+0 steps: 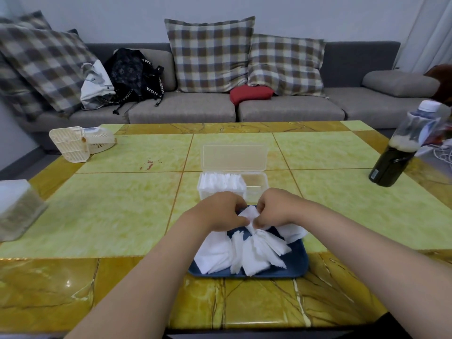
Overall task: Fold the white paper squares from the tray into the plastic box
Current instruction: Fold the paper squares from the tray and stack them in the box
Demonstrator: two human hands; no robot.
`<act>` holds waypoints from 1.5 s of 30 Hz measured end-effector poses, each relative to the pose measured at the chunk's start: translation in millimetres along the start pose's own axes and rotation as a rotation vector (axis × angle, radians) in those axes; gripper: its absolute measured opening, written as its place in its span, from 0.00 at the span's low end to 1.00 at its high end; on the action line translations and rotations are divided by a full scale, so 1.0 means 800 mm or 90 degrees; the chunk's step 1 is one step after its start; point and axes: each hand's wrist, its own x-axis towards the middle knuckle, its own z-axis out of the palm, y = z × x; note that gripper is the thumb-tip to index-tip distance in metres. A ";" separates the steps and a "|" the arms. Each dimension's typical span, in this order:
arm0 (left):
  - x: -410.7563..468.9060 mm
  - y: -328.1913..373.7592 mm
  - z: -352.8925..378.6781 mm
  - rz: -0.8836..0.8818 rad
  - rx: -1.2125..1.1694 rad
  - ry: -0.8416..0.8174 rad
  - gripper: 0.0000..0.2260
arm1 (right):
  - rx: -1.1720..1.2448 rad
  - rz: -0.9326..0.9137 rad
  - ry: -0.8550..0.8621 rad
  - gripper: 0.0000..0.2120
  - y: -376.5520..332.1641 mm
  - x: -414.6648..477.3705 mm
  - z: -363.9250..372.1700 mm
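Observation:
A dark blue tray (pixel 296 264) lies near the table's front edge with several loose white paper squares (pixel 259 250) piled in it. Above its far end my left hand (pixel 220 211) and my right hand (pixel 276 207) meet, both pinching one white paper square (pixel 250 213) between fingers and thumbs. Just behind them stands the clear plastic box (pixel 255 189) with its lid (pixel 234 157) tipped up at the back. Folded white squares (pixel 220 183) fill the box's left part; its right part looks bare.
A dark bottle (pixel 396 157) stands at the table's right edge beside cables. A cream plastic basket (pixel 73 144) lies at the far left, a translucent container (pixel 17 209) at the near left. A grey sofa (pixel 195 106) with cushions and bags runs behind the table.

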 end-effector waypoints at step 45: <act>0.051 -0.022 -0.027 0.048 0.152 0.202 0.16 | 0.115 0.072 0.327 0.15 -0.010 0.061 -0.050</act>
